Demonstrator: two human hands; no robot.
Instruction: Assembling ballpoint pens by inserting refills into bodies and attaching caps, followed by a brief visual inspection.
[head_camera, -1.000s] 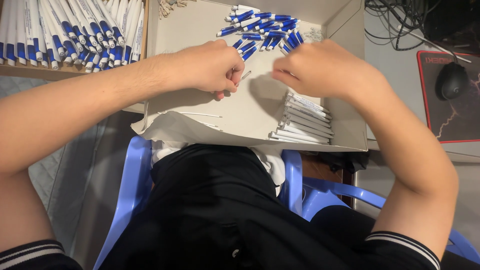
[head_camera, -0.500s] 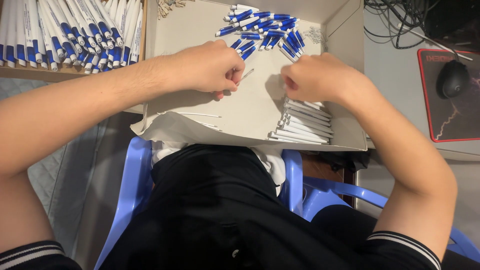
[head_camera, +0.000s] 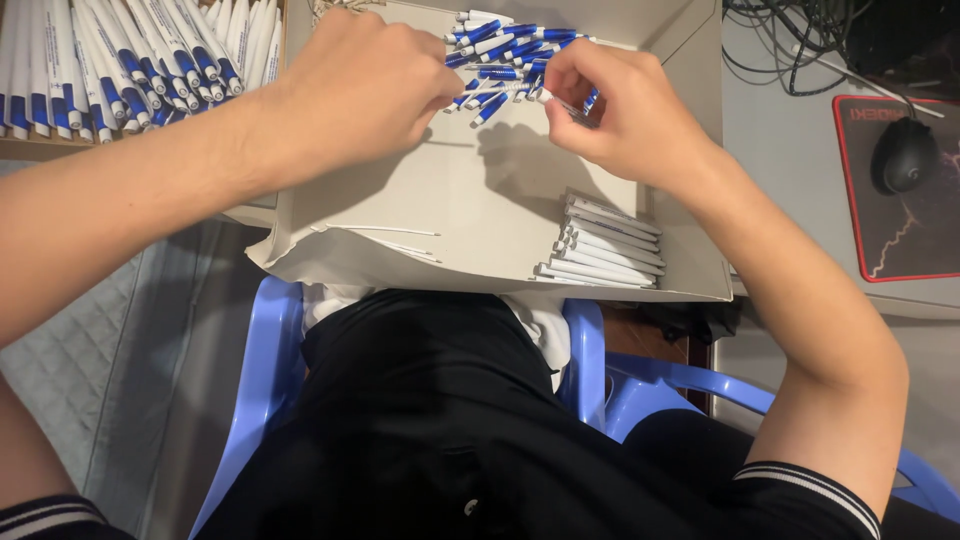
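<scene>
A shallow cardboard box (head_camera: 470, 230) lies on my lap. At its far end is a heap of blue-and-white pen parts (head_camera: 510, 55). My left hand (head_camera: 365, 90) is curled at the heap's left edge, fingertips pinched on something small that I cannot make out. My right hand (head_camera: 615, 105) is closed on a white pen (head_camera: 560, 100) just right of the heap. A neat stack of white pens (head_camera: 605, 245) lies in the near right corner of the box. Two thin white refill rods (head_camera: 385, 235) rest near the left front edge.
A second box packed with several blue-and-white pens (head_camera: 130, 60) stands at the far left. A black mouse (head_camera: 905, 155) sits on a red-edged mouse pad (head_camera: 890, 250) on the desk at the right, with cables (head_camera: 800, 50) behind. I sit on a blue plastic chair (head_camera: 270, 370).
Both hands have moved away from me, from the middle of the box up to the heap of blue-and-white parts. The stack of white pens has stayed put.
</scene>
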